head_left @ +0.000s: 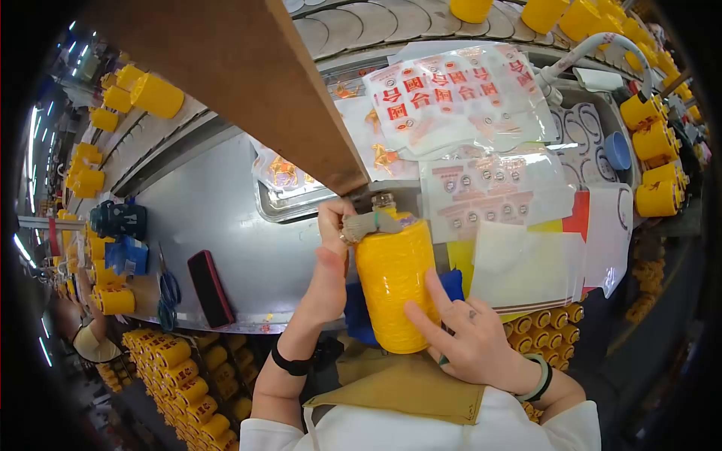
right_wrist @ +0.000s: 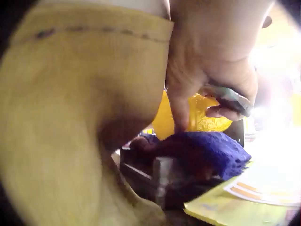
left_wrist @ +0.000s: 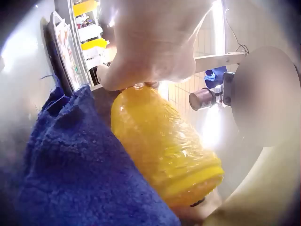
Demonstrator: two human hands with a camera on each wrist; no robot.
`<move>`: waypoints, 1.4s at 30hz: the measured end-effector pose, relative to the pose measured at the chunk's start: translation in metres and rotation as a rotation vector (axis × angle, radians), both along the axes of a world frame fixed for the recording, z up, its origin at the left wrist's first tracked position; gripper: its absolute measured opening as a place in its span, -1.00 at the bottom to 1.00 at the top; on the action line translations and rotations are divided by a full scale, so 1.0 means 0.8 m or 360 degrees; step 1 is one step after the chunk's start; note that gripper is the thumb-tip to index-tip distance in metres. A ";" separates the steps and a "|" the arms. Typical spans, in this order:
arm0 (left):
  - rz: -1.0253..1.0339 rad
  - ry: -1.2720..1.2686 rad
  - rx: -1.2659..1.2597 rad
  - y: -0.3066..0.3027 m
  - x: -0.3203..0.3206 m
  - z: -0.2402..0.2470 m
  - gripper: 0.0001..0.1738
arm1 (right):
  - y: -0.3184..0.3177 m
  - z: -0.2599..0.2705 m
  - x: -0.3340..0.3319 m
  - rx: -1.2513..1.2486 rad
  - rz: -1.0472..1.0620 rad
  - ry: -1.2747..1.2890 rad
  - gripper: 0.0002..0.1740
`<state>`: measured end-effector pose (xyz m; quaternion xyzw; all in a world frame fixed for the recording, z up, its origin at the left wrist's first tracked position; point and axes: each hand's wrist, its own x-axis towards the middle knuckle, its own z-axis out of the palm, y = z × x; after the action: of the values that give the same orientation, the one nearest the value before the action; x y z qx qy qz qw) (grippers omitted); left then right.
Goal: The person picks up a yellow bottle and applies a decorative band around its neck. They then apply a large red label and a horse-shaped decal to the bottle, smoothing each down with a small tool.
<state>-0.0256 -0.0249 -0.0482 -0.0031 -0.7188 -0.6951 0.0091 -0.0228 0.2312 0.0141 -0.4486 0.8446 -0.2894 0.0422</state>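
Observation:
A yellow bottle [head_left: 395, 289], its surface glossy and wrinkled like film, lies tilted with its neck away from the body. My left hand [head_left: 327, 263] grips it at the neck, and a grey fabric piece [head_left: 368, 225] at the fingers lies across the shoulder. Two straight fingers of my right hand [head_left: 477, 338] press on the bottle's side near the base. The other right fingers curl in, with a small green-and-grey piece [right_wrist: 230, 98] showing at them. Beneath the bottle is a blue cloth [left_wrist: 89, 165]. The left fingertips are hidden in the left wrist view.
A brown beam [head_left: 241, 83] slants overhead towards the neck. Printed label sheets [head_left: 459, 98] and white paper [head_left: 526, 263] cover the right. To the left lie a phone [head_left: 210, 287] and scissors [head_left: 167, 289]. A conveyor [head_left: 361, 26] carrying yellow bottles curves behind.

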 end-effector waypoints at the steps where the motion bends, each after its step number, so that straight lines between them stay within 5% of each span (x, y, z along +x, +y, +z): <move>1: -0.0002 -0.0001 -0.0006 0.000 0.001 0.003 0.12 | 0.003 0.002 -0.001 0.0004 0.0118 0.0054 -0.30; 4: 0.0001 -0.0013 -0.0017 0.005 0.001 0.016 0.15 | 0.008 0.002 -0.018 -0.0402 0.0027 -0.0393 -0.31; 9: 0.0459 0.0156 -0.0021 0.023 0.006 0.028 -0.01 | -0.016 0.001 -0.067 -0.0568 -0.0279 -0.0332 -0.29; 19: 0.0298 0.0214 -0.0454 0.018 0.014 0.019 -0.02 | -0.043 -0.021 -0.087 -0.0596 -0.0339 -0.0263 -0.43; 22: 0.0397 0.0271 -0.0381 0.019 0.010 0.021 -0.03 | -0.034 -0.022 -0.083 -0.0645 -0.0456 -0.0305 -0.35; 24: 0.0288 0.0232 -0.0418 0.014 0.008 0.024 -0.03 | -0.013 -0.017 -0.072 -0.0542 -0.0408 -0.0739 -0.12; 28: 0.0138 0.0189 -0.0476 0.005 0.003 0.030 -0.01 | 0.020 -0.033 -0.032 -0.0345 0.0060 -0.0660 0.21; 31: 0.0011 0.0116 -0.0593 0.000 -0.002 0.033 0.02 | 0.014 -0.058 -0.011 -0.0194 -0.0137 -0.0418 0.19; 36: -0.0014 -0.0062 -0.0183 0.003 -0.003 0.033 -0.04 | 0.002 -0.031 0.000 -0.0077 -0.0159 -0.0274 0.13; 38: -0.0030 -0.0069 -0.0154 0.004 -0.003 0.030 -0.06 | 0.006 -0.009 -0.001 -0.0061 0.0008 0.0136 0.03; 42: -0.0002 -0.0029 0.0310 0.025 -0.009 0.042 -0.08 | 0.003 -0.037 0.001 -0.0172 -0.0122 -0.0008 -0.13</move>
<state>-0.0324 -0.0051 -0.0142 0.0038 -0.6480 -0.7616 0.0025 -0.0219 0.2332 -0.0153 -0.4168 0.8442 -0.3371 0.0088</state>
